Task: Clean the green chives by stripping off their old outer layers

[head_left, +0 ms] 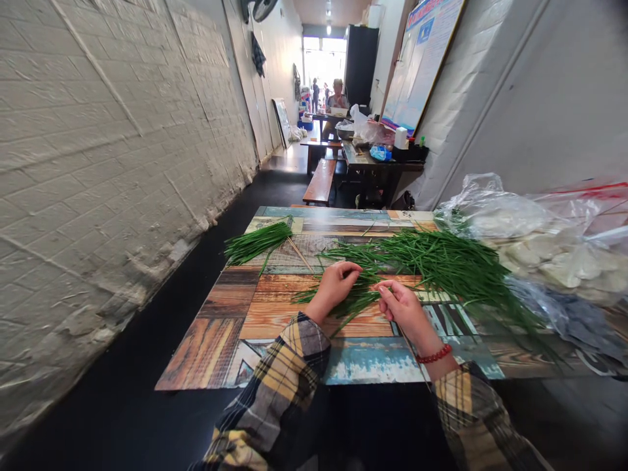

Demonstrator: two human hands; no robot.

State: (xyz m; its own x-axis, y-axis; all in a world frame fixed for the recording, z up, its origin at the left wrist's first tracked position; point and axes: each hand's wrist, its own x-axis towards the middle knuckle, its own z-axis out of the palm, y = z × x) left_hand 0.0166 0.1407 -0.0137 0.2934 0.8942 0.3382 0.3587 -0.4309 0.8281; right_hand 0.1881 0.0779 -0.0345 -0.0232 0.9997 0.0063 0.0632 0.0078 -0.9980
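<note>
Above the near middle of the table, my left hand (pixel 336 286) is closed with thumb and fingertips together; what it holds, if anything, is hidden. Loose green chives (pixel 362 302) lie beneath and beside it. My right hand (pixel 403 313), with a red bead bracelet, pinches a thin wooden skewer (pixel 416 360) that slants down past the wrist towards the table's front edge. A big heap of chives (pixel 444 258) spreads behind and to the right. At the far left is a neat bundle of chives (pixel 258 243), with another skewer (pixel 299 255) at its right end.
The patterned table (pixel 206 347) has clear plastic bags (pixel 549 242) with pale contents at its right. Ahead stand a wooden bench (pixel 320 181) and a cluttered dark table (pixel 387 163). A person (pixel 337 97) sits further back. A white brick wall (pixel 98 163) runs along the left.
</note>
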